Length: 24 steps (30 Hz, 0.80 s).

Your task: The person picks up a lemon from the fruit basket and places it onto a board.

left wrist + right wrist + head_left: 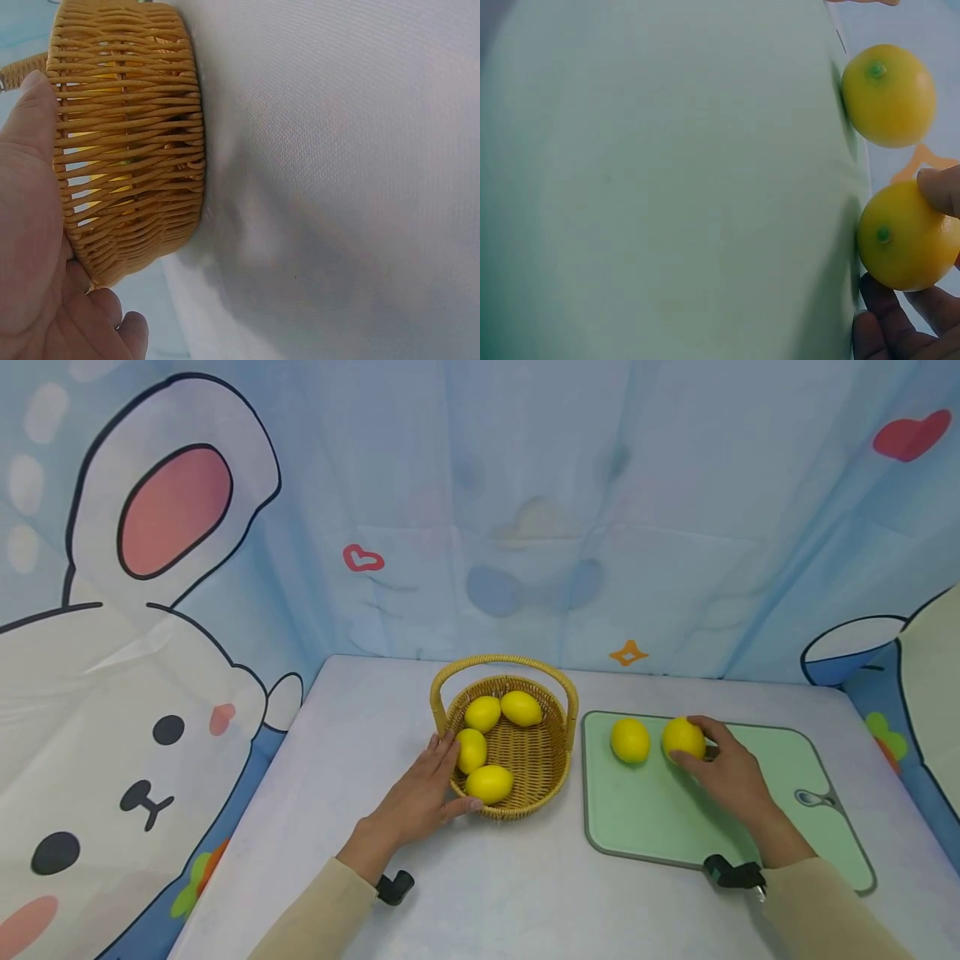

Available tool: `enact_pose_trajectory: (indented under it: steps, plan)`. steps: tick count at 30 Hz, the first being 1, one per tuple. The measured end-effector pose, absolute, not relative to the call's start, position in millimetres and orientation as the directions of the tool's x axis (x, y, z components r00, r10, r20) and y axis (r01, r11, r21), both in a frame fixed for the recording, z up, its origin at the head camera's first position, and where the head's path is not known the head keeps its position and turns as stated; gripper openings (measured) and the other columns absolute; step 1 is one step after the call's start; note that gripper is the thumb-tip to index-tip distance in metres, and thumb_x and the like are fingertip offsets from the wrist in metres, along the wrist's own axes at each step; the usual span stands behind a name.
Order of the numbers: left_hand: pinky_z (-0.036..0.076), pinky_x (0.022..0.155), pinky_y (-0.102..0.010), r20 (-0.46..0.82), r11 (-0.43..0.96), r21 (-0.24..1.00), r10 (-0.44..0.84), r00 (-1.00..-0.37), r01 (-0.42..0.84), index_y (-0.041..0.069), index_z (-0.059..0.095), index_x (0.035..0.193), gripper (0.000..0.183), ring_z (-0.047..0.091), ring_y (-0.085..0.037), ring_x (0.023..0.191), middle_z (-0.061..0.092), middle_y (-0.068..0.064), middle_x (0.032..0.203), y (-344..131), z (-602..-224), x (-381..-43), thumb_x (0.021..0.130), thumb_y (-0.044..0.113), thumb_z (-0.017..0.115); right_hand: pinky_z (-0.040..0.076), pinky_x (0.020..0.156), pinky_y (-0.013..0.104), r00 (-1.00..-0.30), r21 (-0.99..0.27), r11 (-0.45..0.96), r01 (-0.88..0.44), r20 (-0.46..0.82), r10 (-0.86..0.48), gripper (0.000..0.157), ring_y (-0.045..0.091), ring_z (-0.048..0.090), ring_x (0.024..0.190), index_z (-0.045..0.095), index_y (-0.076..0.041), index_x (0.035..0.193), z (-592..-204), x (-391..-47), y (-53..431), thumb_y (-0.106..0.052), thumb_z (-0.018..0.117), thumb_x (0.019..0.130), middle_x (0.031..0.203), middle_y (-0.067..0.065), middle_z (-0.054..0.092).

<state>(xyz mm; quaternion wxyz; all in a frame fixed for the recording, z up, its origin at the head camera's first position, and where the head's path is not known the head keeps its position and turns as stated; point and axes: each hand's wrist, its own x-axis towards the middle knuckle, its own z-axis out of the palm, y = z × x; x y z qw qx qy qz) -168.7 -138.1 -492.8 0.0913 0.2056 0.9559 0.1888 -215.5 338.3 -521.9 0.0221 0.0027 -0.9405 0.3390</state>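
Note:
My right hand (731,772) holds a lemon (683,740) between thumb and fingers at the far part of the light green cutting board (652,818). A second lemon (630,741) lies on the board just to its left; the right wrist view shows the green stem ends of the held lemon (900,240) and the other lemon (889,96). My left hand (420,797) rests against the left side of the wicker basket (558,768), thumb and fingers spread along the rim. Several lemons (490,784) lie inside the basket, mostly along its left and far sides.
The basket's arched handle (504,658) stands upright across it. White cloth covers the table (510,893), and a printed blue curtain (540,460) hangs behind its far edge. A grey ring-shaped fitting (816,798) is at the board's right end.

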Motion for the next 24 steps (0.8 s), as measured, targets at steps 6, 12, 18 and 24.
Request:
enact_pose_trajectory:
  steps: [6,12,18,24]
  plan:
    - [0.013,0.134,-0.046,-0.096,0.843,0.401,0.427,-0.899,0.358,0.008,0.007,0.17,0.102,-0.001,-0.026,0.165,0.001,-0.01,0.179,-138.3,-493.0,-169.1,0.101,0.067,0.055,0.052,0.078,0.039,-0.999,-0.629,0.777,-0.012,0.041,0.018,0.077,0.05,0.059,0.119,0.035,-0.001,0.161,-524.8,-217.4,338.0,-0.042,0.066,0.104,0.154,0.036,0.045]
    - [0.014,0.134,-0.046,-0.092,0.839,0.407,0.43,-0.898,0.36,0.007,0.008,0.17,0.102,0.0,-0.027,0.165,0.002,-0.01,0.179,-138.8,-492.8,-168.5,0.102,0.066,0.055,0.054,0.08,0.05,-0.999,-0.622,0.783,-0.007,0.037,0.021,0.076,0.05,0.057,0.119,0.036,-0.001,0.16,-525.3,-217.7,336.6,-0.044,0.065,0.105,0.152,0.035,0.046]
    - [0.015,0.133,-0.046,-0.103,0.846,0.399,0.425,-0.899,0.354,0.008,0.007,0.17,0.102,-0.001,-0.026,0.165,0.001,-0.009,0.179,-138.5,-492.7,-169.0,0.101,0.067,0.054,0.049,0.09,0.065,-1.0,-0.619,0.785,0.002,0.02,0.018,0.076,0.051,0.054,0.12,0.035,0.0,0.16,-523.5,-217.2,336.2,-0.046,0.061,0.106,0.151,0.035,0.046]
    - [0.015,0.133,-0.047,-0.086,0.837,0.401,0.438,-0.895,0.372,0.006,0.009,0.17,0.102,0.0,-0.029,0.165,0.002,-0.011,0.179,-138.5,-492.8,-169.2,0.102,0.066,0.054,0.05,0.086,0.058,-1.0,-0.618,0.786,-0.007,0.018,0.006,0.079,0.049,0.053,0.119,0.034,0.0,0.161,-522.9,-217.4,336.7,-0.046,0.063,0.105,0.151,0.034,0.046]
